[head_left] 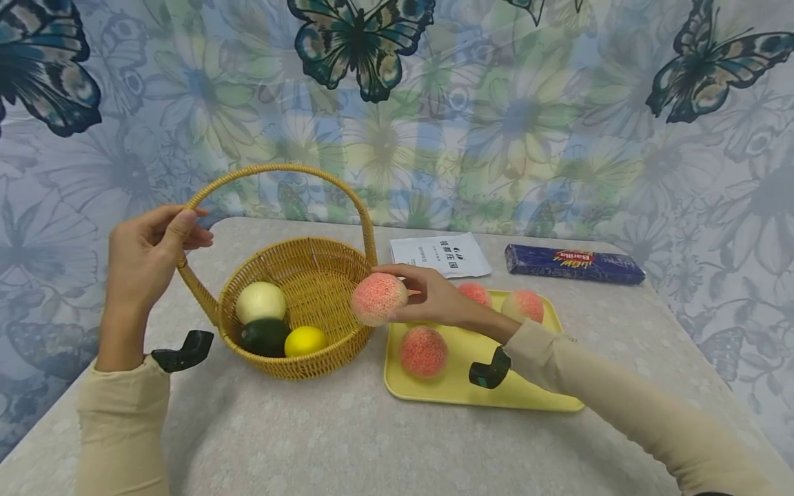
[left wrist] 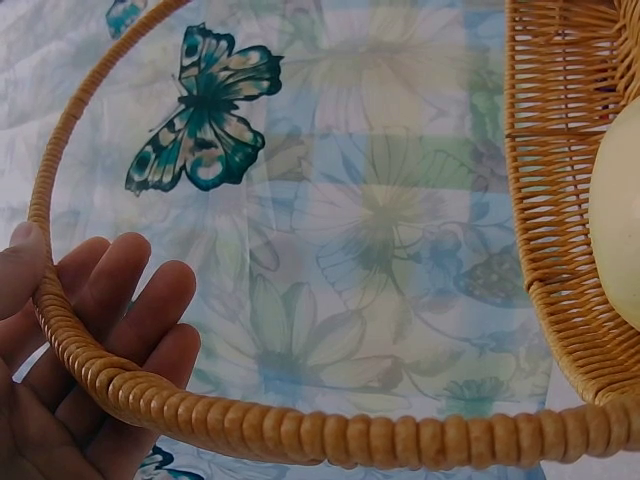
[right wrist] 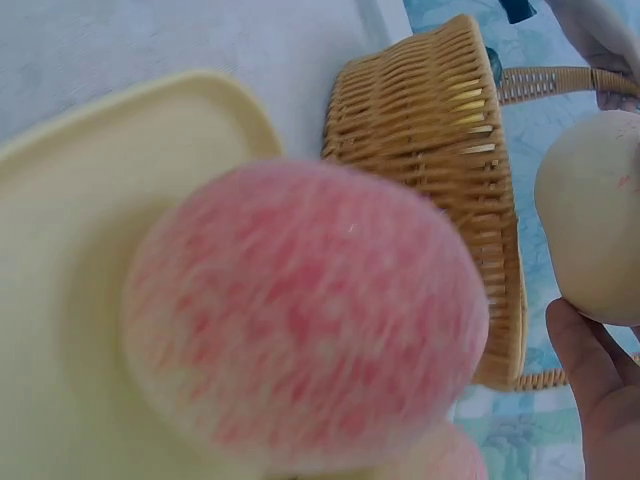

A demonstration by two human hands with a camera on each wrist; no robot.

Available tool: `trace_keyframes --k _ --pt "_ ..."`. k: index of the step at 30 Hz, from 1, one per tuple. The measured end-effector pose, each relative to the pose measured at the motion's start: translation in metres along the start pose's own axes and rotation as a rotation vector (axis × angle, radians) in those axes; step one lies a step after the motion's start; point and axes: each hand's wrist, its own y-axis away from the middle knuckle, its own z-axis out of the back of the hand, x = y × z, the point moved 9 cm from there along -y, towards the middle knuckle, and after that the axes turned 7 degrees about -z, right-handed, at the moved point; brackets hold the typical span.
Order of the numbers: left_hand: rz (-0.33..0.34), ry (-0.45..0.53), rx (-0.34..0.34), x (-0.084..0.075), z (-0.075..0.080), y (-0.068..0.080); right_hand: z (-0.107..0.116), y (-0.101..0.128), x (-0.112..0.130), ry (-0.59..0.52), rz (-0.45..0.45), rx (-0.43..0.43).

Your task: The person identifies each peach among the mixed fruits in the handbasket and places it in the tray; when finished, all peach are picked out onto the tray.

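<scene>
My left hand (head_left: 145, 251) grips the left side of the arched handle (head_left: 273, 167) of a woven basket (head_left: 331, 289); the left wrist view shows the thumb against the handle (left wrist: 300, 435) and fingers behind it. In the basket lie a pale round fruit (head_left: 261, 303), a dark green avocado (head_left: 263, 337) and a yellow lemon (head_left: 306, 341). With thumb and fingers, my right hand (head_left: 434, 296) holds a pink and cream peach (head_left: 377, 298) at the basket's right rim. Behind and below that hand, a yellow tray (head_left: 477, 386) carries a redder peach (head_left: 424, 352) near its left edge.
Two more peaches lie at the tray's back, one (head_left: 474, 293) partly behind the right hand and one (head_left: 524, 304) near the forearm. Farther back are a white printed packet (head_left: 443, 255) and a blue Barilla box (head_left: 573, 264). A butterfly-patterned cloth (head_left: 484, 138) hangs behind the table.
</scene>
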Motion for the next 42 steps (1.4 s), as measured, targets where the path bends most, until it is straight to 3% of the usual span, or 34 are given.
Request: trace_keyframes --k 10,28,36,42 --pt "0.013 0.006 0.001 0.001 0.000 0.000 0.023 0.031 -0.011 -0.020 -0.022 -0.027" --pt "0.015 -0.015 0.004 -0.001 0.000 -0.003 0.060 0.087 -0.038 -0.003 -0.120 -0.153" --pt "0.023 -0.020 0.006 -0.002 -0.001 -0.004 0.067 0.109 -0.048 -0.025 -0.115 -0.153" --pt "0.020 -0.019 0.004 -0.002 -0.002 -0.004 0.071 0.127 -0.059 -0.002 -0.168 -0.191"
